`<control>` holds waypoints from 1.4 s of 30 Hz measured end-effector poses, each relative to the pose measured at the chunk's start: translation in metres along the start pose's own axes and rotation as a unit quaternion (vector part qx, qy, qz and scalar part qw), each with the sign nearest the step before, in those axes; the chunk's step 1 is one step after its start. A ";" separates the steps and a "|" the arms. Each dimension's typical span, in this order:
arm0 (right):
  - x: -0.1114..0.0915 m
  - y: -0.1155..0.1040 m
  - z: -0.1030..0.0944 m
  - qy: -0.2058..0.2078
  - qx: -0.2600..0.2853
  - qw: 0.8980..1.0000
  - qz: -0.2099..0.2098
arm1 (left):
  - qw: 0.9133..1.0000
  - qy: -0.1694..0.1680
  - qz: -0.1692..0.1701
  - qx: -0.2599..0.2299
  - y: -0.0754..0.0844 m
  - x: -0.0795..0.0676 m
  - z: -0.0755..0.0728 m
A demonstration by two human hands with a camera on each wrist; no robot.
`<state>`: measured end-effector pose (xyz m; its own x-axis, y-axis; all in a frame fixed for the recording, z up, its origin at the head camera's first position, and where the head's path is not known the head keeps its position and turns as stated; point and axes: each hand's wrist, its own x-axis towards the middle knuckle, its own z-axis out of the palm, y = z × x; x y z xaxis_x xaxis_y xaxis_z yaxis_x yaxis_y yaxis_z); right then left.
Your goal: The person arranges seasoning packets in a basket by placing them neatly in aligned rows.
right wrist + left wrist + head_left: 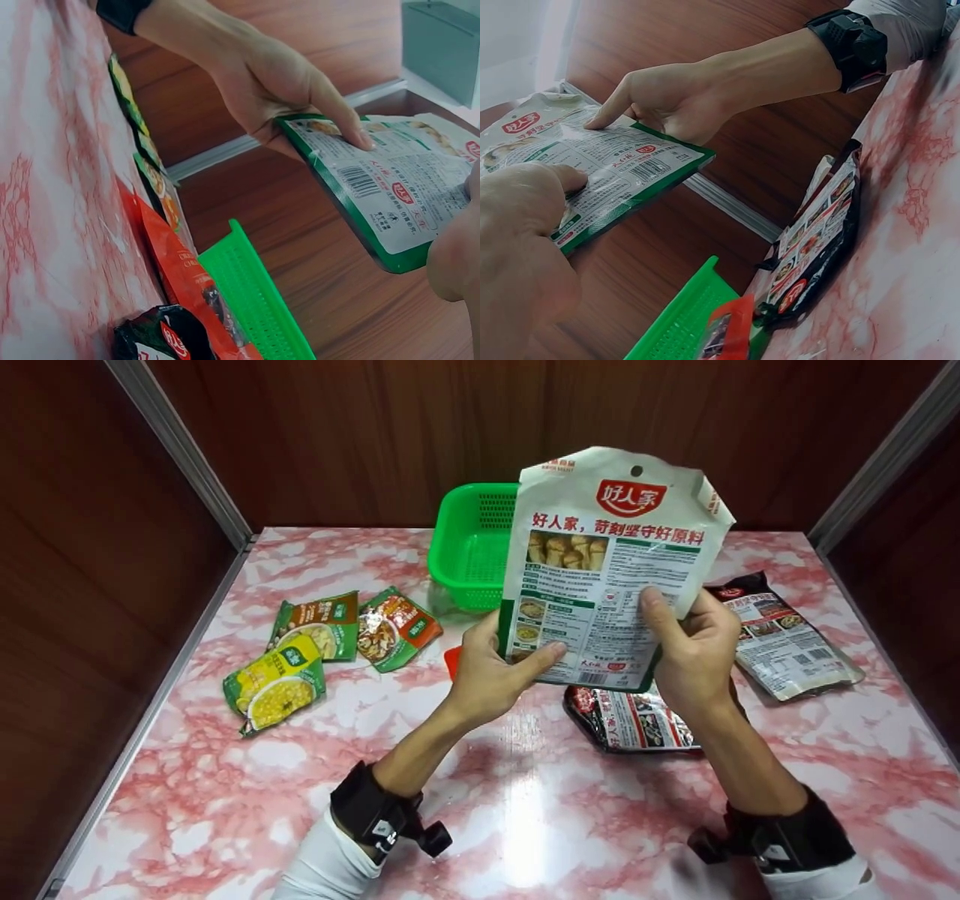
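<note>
Packets (315, 630) are lying together on the left of the worktop (225, 810): a yellow one is overlapping its brown-and-green neighbour, and an orange one is lying just beside them. A red packet (452, 661) is showing in part behind the left hand (487, 675). A green basket (471, 555) is standing farther back, partly screened by the pouch.

The left hand is pinching the pouch (615, 577) at its lower left edge, its thumb pressing on the printed face and its fingers backing it from behind. The pouch is being held above the worktop, hang hole uppermost, printed face turned toward the person. Its top corners are bending, and no hand is supporting them; for a flatter face, both hands should probably be applying light, even, outward tension. Hard squeezing would likely be creasing the film.

The right hand (694, 649) is pinching the lower right edge, its thumb resting farther inward over small print. Shifting that thumb to the margin would likely be exposing more text; the left hand should be steadying the pouch meanwhile.

One black pack (641, 724) is lying below the right hand, partly hidden; another (795, 641) is lying farther right. The right forearm should be staying clear of both.
</note>
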<state>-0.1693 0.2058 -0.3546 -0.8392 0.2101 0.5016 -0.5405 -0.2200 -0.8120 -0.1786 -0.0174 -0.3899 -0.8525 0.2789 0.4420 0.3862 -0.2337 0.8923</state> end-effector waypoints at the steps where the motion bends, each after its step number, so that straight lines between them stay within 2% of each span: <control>1: 0.000 0.001 0.000 -0.001 0.001 1.000 0.000 | 1.000 -0.002 0.000 -0.001 0.001 0.000 -0.001; 6: 0.001 0.003 -0.001 -0.011 0.008 1.000 -0.005 | 1.000 -0.017 -0.007 -0.008 0.003 0.003 -0.006; 11: 0.001 0.002 -0.002 -0.016 0.008 1.000 0.003 | 1.000 -0.022 0.009 -0.008 0.002 0.004 -0.007; 14: 0.002 0.001 -0.002 -0.017 -0.009 0.999 0.027 | 1.000 -0.006 0.018 -0.007 0.000 0.004 -0.006; 19: 0.006 0.001 0.001 -0.039 -0.026 0.997 0.060 | 0.998 0.043 0.037 0.005 -0.002 0.004 -0.007; 22: 0.007 0.004 0.003 -0.057 -0.026 0.995 0.074 | 0.996 0.069 0.051 0.017 -0.004 0.004 -0.009; 25: 0.007 0.005 0.005 -0.062 -0.049 0.993 0.082 | 0.992 0.092 0.075 0.033 -0.005 0.005 -0.011; 29: 0.006 0.002 0.008 -0.048 -0.088 0.992 0.082 | 0.982 0.126 0.125 0.059 -0.006 0.006 -0.012; 33: 0.004 -0.004 0.012 -0.041 -0.098 0.992 0.070 | 0.966 0.174 0.163 0.102 -0.009 0.005 -0.013; 37: 0.005 -0.013 0.020 -0.056 -0.094 0.992 0.063 | 0.950 0.212 0.180 0.143 -0.010 0.006 -0.015; 40: 0.007 -0.022 0.026 -0.078 -0.093 0.990 0.065 | 0.939 0.223 0.195 0.175 -0.012 0.007 -0.017; 42: 0.007 -0.028 0.030 -0.095 -0.094 0.989 0.067 | 0.929 0.225 0.214 0.204 -0.014 0.008 -0.018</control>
<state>-0.1625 0.1852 -0.3197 -0.9080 0.0042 0.4189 -0.4186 -0.0483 -0.9069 -0.1969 -0.0288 -0.4002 -0.6159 -0.1971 0.7627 0.7463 0.1640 0.6451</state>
